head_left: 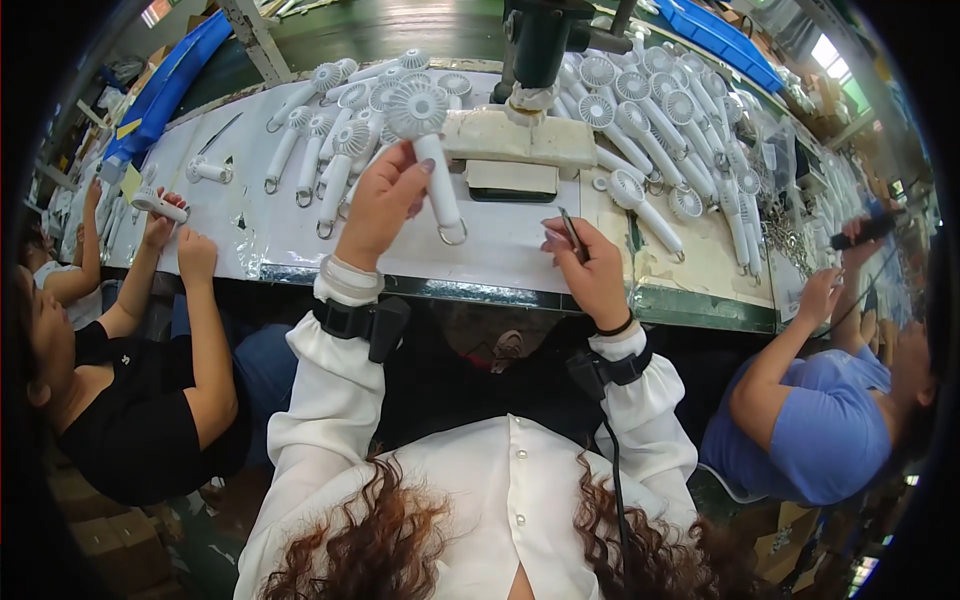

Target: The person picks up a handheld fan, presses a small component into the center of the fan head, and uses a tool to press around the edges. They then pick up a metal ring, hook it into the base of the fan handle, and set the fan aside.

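Observation:
My left hand is closed round the upper handle of a white handheld fan. The fan's round ribbed head is up, and a metal ring hangs at its lower end. My right hand grips a slim dark tool, perhaps tweezers, pointing up and away over the table's front part. Left of the held fan lies a group of similar white fans. One single fan lies just to the right, beyond my right hand.
A dark green machine head stands above a pale block. Before it lies a flat dark-edged object. More fans are heaped at the right. Co-workers sit on both sides, the left one holding a fan. Blue trays stand behind.

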Demonstrator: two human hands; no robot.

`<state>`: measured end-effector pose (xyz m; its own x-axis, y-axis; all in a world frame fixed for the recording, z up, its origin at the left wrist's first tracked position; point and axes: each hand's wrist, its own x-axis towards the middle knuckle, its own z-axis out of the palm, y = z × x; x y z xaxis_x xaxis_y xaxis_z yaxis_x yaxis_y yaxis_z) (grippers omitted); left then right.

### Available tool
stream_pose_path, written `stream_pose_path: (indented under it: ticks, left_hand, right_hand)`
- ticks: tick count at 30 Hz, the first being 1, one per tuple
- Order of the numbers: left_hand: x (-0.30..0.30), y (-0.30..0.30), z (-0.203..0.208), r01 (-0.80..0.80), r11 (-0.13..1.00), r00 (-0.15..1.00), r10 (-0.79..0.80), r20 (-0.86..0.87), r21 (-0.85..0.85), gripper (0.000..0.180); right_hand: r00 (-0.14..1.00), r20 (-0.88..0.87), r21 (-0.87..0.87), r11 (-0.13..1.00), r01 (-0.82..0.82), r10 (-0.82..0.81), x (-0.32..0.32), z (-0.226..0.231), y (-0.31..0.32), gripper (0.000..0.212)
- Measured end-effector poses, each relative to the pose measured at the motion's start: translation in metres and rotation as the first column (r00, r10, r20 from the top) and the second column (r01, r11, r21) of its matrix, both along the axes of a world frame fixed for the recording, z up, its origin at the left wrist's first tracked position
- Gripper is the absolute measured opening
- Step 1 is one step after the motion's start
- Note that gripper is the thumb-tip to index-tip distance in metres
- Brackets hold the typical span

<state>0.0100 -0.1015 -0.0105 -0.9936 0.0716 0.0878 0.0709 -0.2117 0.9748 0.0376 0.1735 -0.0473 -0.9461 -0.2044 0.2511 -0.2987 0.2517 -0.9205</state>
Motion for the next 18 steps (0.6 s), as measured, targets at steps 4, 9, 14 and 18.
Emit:
stream_pose_path:
  ticks: [4, 9, 14, 18]
  left_hand:
    - [0.005, 0.019, -0.022, 0.099, 0.985, 0.993, -0.106, 0.044, 0.143, 0.03]
    - [0.008, 0.039, -0.023, 0.097, 0.978, 0.99, -0.113, 0.079, 0.186, 0.032]
    - [0.004, 0.045, -0.027, 0.093, 0.983, 0.994, -0.101, 0.042, 0.16, 0.032]
    - [0.008, 0.046, -0.027, 0.071, 0.996, 0.997, -0.071, 0.005, 0.057, 0.03]
  right_hand:
    - [0.924, 0.28, -0.21, 0.956, -0.205, 0.26, -0.002, 0.012, -0.018, 0.027]
    - [0.862, 0.291, -0.388, 0.874, -0.291, 0.416, 0.0, -0.001, -0.032, 0.033]
    - [0.88, 0.25, -0.366, 0.881, -0.3, 0.403, -0.006, -0.018, -0.031, 0.036]
    - [0.89, 0.229, -0.329, 0.892, -0.311, 0.394, -0.004, -0.019, -0.033, 0.035]
